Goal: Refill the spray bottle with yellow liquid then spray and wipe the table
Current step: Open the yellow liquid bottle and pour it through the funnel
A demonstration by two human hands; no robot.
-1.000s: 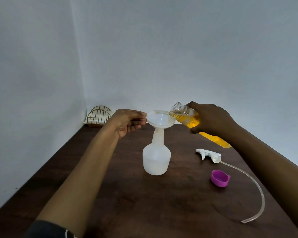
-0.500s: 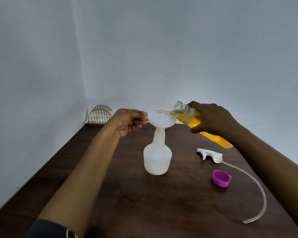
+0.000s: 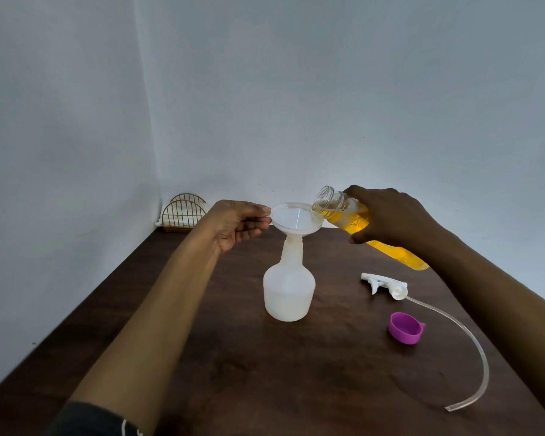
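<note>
Left hand (image 3: 233, 225) pinches the rim of the white funnel (image 3: 296, 217), thumb and fingertips closed on its near-left edge, other fingers curled under. Funnel stem sits in the neck of the translucent spray bottle (image 3: 288, 291), which stands upright on the dark wood table (image 3: 233, 357), directly below and a bit right of that pinch.

Right hand (image 3: 390, 218) is wrapped around the clear bottle of yellow liquid (image 3: 343, 212), fingers clamped on its middle. Bottle is tilted, open mouth up-left of the grip and resting at the funnel's right rim, base sticking out below-right of the hand. Liquid sits close to the neck; can't tell if any is leaving the mouth.

Below the right-hand grip: white trigger spray head (image 3: 384, 283) lying on its side on the table, its clear tube (image 3: 472, 341) curving away toward the near edge. Purple cap (image 3: 406, 328) lies just beside the tube, open side up.

Behind the left hand, in the table's far corner against the wall, stands a gold wire rack (image 3: 183, 212). Dark sleeve (image 3: 88, 420) on the left arm.
</note>
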